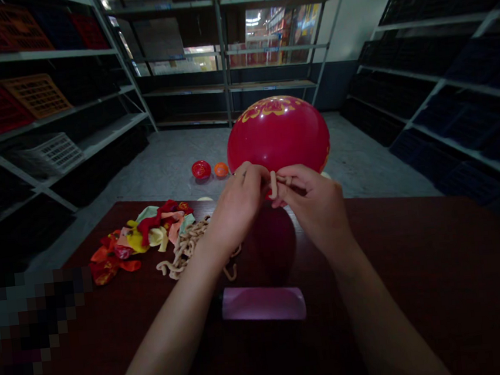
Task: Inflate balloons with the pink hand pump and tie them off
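Observation:
A large inflated red balloon [278, 137] with a yellow print on top is just beyond my hands, above the table's far edge. My left hand [245, 202] is closed in a pinch at the balloon's lower end, where the neck is mostly hidden by fingers. Between the fingers of my right hand [315, 202] is a beige curved piece [273, 185], close against the left fingertips. More such beige hook-like pieces [189, 246] are heaped on the table, partly behind my left forearm. A pink-purple cylinder [263, 304] with a dark end lies on its side between my forearms.
Several uninflated balloons [148, 232] in mixed colours lie at the left of the dark wooden table [425, 265]. Beyond it, a red balloon [201, 169] and an orange balloon [221, 169] rest on the floor. Shelves with crates [38, 96] line both sides.

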`<state>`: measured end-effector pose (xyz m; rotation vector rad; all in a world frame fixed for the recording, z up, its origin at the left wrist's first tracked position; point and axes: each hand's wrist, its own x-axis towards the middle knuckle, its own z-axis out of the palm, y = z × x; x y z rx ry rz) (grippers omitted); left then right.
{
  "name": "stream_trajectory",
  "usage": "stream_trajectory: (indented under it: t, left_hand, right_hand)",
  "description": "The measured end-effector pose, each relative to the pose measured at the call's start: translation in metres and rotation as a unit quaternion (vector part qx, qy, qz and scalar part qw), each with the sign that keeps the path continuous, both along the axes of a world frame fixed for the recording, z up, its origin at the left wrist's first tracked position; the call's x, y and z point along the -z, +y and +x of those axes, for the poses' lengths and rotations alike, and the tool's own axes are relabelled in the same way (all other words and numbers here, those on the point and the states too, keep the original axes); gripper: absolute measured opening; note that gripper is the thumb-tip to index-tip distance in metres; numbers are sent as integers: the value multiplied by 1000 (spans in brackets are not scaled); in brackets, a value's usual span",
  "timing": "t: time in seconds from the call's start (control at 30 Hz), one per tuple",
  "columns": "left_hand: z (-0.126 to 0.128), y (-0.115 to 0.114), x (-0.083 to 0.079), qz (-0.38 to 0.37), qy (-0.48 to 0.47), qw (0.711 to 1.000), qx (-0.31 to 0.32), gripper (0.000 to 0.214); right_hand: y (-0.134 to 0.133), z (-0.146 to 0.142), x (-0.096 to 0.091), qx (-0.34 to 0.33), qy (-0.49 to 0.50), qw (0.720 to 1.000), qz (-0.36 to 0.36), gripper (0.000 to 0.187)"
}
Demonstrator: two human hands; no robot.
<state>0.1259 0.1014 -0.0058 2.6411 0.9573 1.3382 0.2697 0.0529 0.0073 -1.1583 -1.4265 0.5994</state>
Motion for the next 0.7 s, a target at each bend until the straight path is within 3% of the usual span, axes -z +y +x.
stream_trajectory:
  t: [0.2, 0.3, 0.5, 0.7]
  left_hand:
    - [-8, -8, -14, -66, -9, 996, 64, 4]
    - [-12, -8, -19, -127, -34, 986, 100, 4]
    - [-11, -2, -12, -240, -110, 956, 127, 7]
    - [-5, -1, -9, -288, -143, 939, 121, 8]
  right_hand:
    - [2, 7, 0, -27, 16, 999, -19, 8]
    - [3, 14, 0, -43, -32, 998, -23, 11]
    - [3, 21, 0, -42, -142, 989, -6, 12]
    - [-2, 22, -4, -44, -225, 973, 16, 13]
